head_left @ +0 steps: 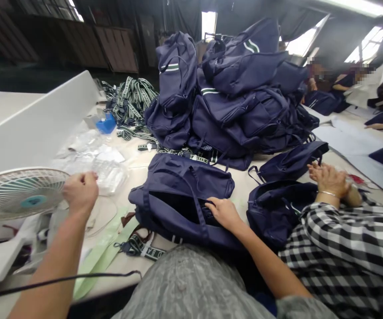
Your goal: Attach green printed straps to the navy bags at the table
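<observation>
A navy duffel bag [168, 217] lies in front of me with its top gaping open and its strap looped across the opening. My right hand [224, 213] grips the edge of that opening, fingers partly inside. My left hand [81, 191] is raised in a fist, between a fan [25, 195] and a stack of clear plastic bags [110, 175]. Whatever the left fingers hold, if anything, is hidden. Below the duffel bag's left end lies a folded lettered webbing strap [145, 248], beside pale green strips [103, 257].
A tall pile of navy bags [238, 106] stands at the back, with a heap of lettered straps [131, 99] and a blue box [106, 123] to its left. At right, a co-worker's hands [331, 179] are over another navy bag [274, 208]. A white partition [45, 115] borders the left.
</observation>
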Available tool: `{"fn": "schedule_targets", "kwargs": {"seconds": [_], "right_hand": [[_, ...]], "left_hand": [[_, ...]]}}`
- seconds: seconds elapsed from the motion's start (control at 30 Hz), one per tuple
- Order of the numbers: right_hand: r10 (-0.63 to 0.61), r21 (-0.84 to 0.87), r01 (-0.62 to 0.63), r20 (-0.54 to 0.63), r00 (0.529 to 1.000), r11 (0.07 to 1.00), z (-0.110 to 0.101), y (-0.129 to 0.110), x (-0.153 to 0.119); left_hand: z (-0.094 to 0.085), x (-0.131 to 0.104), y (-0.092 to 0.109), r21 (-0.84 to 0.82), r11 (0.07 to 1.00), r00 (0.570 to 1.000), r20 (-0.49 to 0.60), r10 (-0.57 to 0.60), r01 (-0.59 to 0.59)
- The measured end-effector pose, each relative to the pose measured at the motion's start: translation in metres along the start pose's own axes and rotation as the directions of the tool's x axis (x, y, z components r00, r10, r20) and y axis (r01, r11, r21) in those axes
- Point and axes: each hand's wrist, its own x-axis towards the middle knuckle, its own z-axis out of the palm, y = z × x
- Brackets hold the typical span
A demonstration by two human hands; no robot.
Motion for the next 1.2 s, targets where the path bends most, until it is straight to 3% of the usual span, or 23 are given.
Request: {"fn": "schedule_targets", "kwargs": {"seconds": [0.03, 0.07, 0.1, 0.17, 0.23, 0.3, 0.37, 0.43, 0.47, 0.6, 0.77, 0.9, 0.93, 0.97, 1.0, 1.03, 1.07, 1.1, 1.13, 1.17, 1.2], "right_hand": [[0.009, -0.024, -0.009, 0.002, 1.0, 1.0, -0.001, -0.003, 0.003], [0.015, -0.056, -0.015, 0.007, 1.0, 0.998, -0.001, -0.008, 0.007], [0.019, -0.089, -0.017, 0.017, 1.0, 0.996, -0.002, -0.015, 0.01], [-0.015, -0.13, 0.02, 0.036, 0.999, 0.991, -0.001, -0.031, 0.017], [-0.112, -0.129, 0.119, 0.06, 0.992, 0.984, 0.002, -0.046, 0.026], [-0.174, -0.123, 0.185, 0.094, 0.98, 0.975, 0.005, -0.05, 0.038], [-0.14, -0.131, 0.151, 0.089, 0.986, 0.98, 0.006, -0.042, 0.054], [-0.033, -0.141, 0.037, 0.028, 0.999, 0.989, 0.004, -0.024, 0.07], [0.024, -0.14, -0.025, -0.006, 1.0, 0.99, 0.003, -0.013, 0.077], [0.176, -0.12, -0.187, -0.093, 0.98, 0.975, 0.004, 0.019, 0.107], [0.268, -0.08, -0.274, -0.085, 0.96, 0.958, 0.02, 0.02, 0.134], [0.225, -0.078, -0.233, -0.099, 0.969, 0.969, 0.025, 0.018, 0.135], [0.209, -0.084, -0.219, -0.107, 0.972, 0.972, 0.025, 0.02, 0.133], [0.196, -0.092, -0.207, -0.113, 0.974, 0.974, 0.024, 0.022, 0.131], [0.188, -0.1, -0.2, -0.116, 0.975, 0.975, 0.023, 0.024, 0.128], [0.184, -0.107, -0.197, -0.115, 0.976, 0.975, 0.023, 0.025, 0.125], [0.18, -0.11, -0.193, -0.121, 0.976, 0.975, 0.021, 0.026, 0.122], [0.167, -0.108, -0.182, -0.14, 0.976, 0.977, 0.02, 0.025, 0.119], [0.137, -0.096, -0.156, -0.181, 0.974, 0.983, 0.018, 0.022, 0.114], [0.086, -0.073, -0.107, -0.245, 0.966, 0.992, 0.016, 0.016, 0.108], [0.016, -0.04, -0.03, -0.323, 0.946, 0.999, 0.013, 0.007, 0.1]], "left_hand": [[0.0, -0.011, 0.018, -0.044, 0.999, 1.0, -0.008, 0.015, -0.015], [0.002, -0.025, 0.038, -0.188, 0.978, 0.995, 0.037, 0.097, -0.089], [0.006, -0.041, 0.058, -0.302, 0.93, 0.952, 0.151, 0.265, -0.211], [0.02, -0.078, 0.094, -0.366, 0.816, 0.742, 0.356, 0.568, -0.448], [0.037, -0.113, 0.117, -0.335, 0.707, 0.505, 0.517, 0.691, -0.623], [0.051, -0.142, 0.123, -0.312, 0.642, 0.32, 0.666, 0.674, -0.701], [0.057, -0.162, 0.117, -0.329, 0.605, 0.181, 0.757, 0.628, -0.725], [0.055, -0.171, 0.103, -0.363, 0.573, 0.104, 0.774, 0.624, -0.735], [0.051, -0.172, 0.096, -0.371, 0.56, 0.098, 0.766, 0.636, -0.74], [0.038, -0.169, 0.068, -0.315, 0.616, 0.2, 0.758, 0.621, -0.722], [0.048, -0.174, 0.045, -0.185, 0.738, 0.34, 0.797, 0.499, -0.649], [0.051, -0.173, 0.048, -0.353, 0.779, 0.363, 0.733, 0.575, -0.519], [0.047, -0.17, 0.05, -0.436, 0.778, 0.392, 0.687, 0.612, -0.452], [0.043, -0.168, 0.05, -0.512, 0.77, 0.457, 0.62, 0.638, -0.381], [0.038, -0.166, 0.049, -0.56, 0.765, 0.571, 0.53, 0.627, -0.319], [0.034, -0.164, 0.046, -0.569, 0.779, 0.726, 0.414, 0.549, -0.264], [0.031, -0.164, 0.041, -0.545, 0.816, 0.877, 0.278, 0.391, -0.191], [0.031, -0.165, 0.035, -0.506, 0.859, 0.972, 0.157, 0.174, -0.072], [0.033, -0.168, 0.028, -0.478, 0.874, 0.994, 0.097, -0.05, 0.091], [0.038, -0.172, 0.021, -0.475, 0.837, 0.963, 0.129, -0.238, 0.271], [0.045, -0.177, 0.015, -0.485, 0.753, 0.896, 0.242, -0.373, 0.445]]}}
